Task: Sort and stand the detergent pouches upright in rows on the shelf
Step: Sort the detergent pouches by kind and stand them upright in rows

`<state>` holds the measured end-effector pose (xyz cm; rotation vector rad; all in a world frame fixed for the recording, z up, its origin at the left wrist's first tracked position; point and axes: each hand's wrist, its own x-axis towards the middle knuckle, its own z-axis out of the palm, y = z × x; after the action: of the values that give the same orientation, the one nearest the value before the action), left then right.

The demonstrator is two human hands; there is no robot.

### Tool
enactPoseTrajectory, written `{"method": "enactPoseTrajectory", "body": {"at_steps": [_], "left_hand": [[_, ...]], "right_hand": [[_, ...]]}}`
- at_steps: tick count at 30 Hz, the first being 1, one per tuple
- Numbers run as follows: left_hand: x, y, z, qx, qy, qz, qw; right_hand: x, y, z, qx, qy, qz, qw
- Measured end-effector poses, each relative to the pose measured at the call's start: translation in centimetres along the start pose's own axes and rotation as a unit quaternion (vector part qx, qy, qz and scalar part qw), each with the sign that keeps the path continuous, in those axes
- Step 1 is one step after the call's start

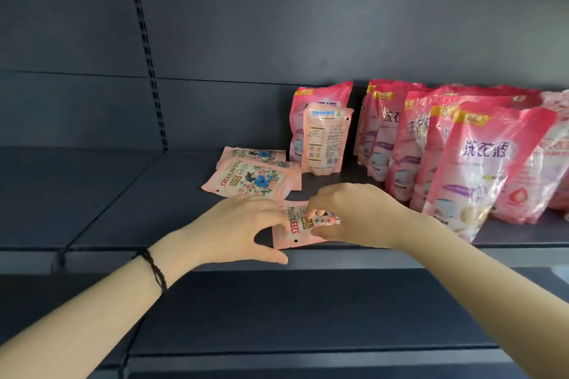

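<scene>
Small pink pouch [295, 232] lies flat near the front lip of the shelf [123, 194], between both hands. Right hand [348, 215] pinches its right part, fingers curled down on top, thumb at the lower edge. Left hand [243, 224] has its fingers resting on the pouch's left edge, with the thumb splayed wide at the shelf lip, off the pouch, so no clamp there. Print on the held pouch reads "立白" and "72", plus a floral pattern.

Just behind, two flat floral pouches [252, 183] overlap. An upright small pouch [323, 144] shows its back, with a blue header and a barcode, in front of a tall pink pouch [320, 101] tagged "NEW". To the right is a row of large pink pouches [480, 163] marked "洗衣液", the nearest close beside the right wrist. Black cord bracelet [155, 271] on the left wrist.
</scene>
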<state>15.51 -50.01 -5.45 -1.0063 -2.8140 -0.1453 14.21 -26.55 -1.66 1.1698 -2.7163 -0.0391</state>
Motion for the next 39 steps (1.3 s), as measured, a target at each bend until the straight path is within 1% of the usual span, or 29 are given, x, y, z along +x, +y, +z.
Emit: {"method": "enactPoseTrajectory", "body": {"at_steps": [2,4,8,10,12,15,18,20,22,24,26,28,30,31,33,35,37,39], "left_hand": [[0.1,0.4,0.8,0.001,0.009,0.002,1.000],[0.3,0.7,1.4,-0.025,0.036,-0.002,0.999],[0.6,1.1,1.7,-0.071,0.097,-0.003,0.993],[0.8,1.2,1.6,-0.083,0.137,-0.019,0.987],[1.2,1.4,1.3,-0.122,0.177,-0.051,0.975],[2.2,1.6,0.6,-0.243,0.210,-0.124,0.939],[2.9,2.3,0.2,-0.381,0.250,-0.175,0.872],[3.1,3.1,0.3,-0.438,0.285,-0.213,0.825],[3.2,3.8,0.8,-0.451,0.313,-0.247,0.799],[3.2,4.3,1.3,-0.445,0.324,-0.262,0.793],[3.1,4.8,1.3,-0.449,0.323,-0.248,0.795],[3.0,5.1,1.0,-0.449,0.314,-0.219,0.807],[3.1,5.3,0.3,-0.442,0.303,-0.186,0.823],[3.2,5.4,-0.2,-0.444,0.297,-0.174,0.827],[3.5,5.3,-1.1,-0.461,0.293,-0.169,0.821],[3.9,5.1,-1.7,-0.488,0.300,-0.166,0.803],[4.4,4.9,-1.7,-0.515,0.333,-0.177,0.770],[5.1,4.5,-1.4,-0.549,0.382,-0.207,0.715]], "right_hand": [[-0.3,0.0,0.1,0.011,0.010,0.018,1.000],[-0.8,0.5,0.1,0.030,0.012,0.044,0.998],[-0.9,2.8,-0.1,0.142,0.012,0.100,0.985],[-0.1,4.2,-0.3,0.187,0.011,0.118,0.975],[0.9,5.4,-0.3,0.216,0.006,0.128,0.968],[2.5,6.7,0.0,0.243,0.001,0.141,0.960],[3.5,7.3,0.4,0.269,-0.019,0.153,0.951],[3.9,7.6,0.6,0.297,-0.027,0.163,0.940],[4.3,7.6,0.5,0.320,-0.024,0.177,0.930],[4.7,7.4,0.4,0.340,-0.028,0.180,0.923],[5.2,6.9,0.2,0.337,-0.045,0.162,0.927],[5.6,6.3,0.0,0.336,-0.081,0.146,0.927],[6.2,5.7,-0.3,0.352,-0.116,0.152,0.916],[6.6,5.5,-0.3,0.366,-0.128,0.163,0.907],[7.0,5.5,-0.4,0.419,-0.124,0.196,0.878],[7.1,5.8,-0.5,0.502,-0.085,0.232,0.829],[6.9,6.6,-0.7,0.584,-0.023,0.240,0.775],[6.4,7.5,-0.9,0.658,0.052,0.225,0.717]]}}
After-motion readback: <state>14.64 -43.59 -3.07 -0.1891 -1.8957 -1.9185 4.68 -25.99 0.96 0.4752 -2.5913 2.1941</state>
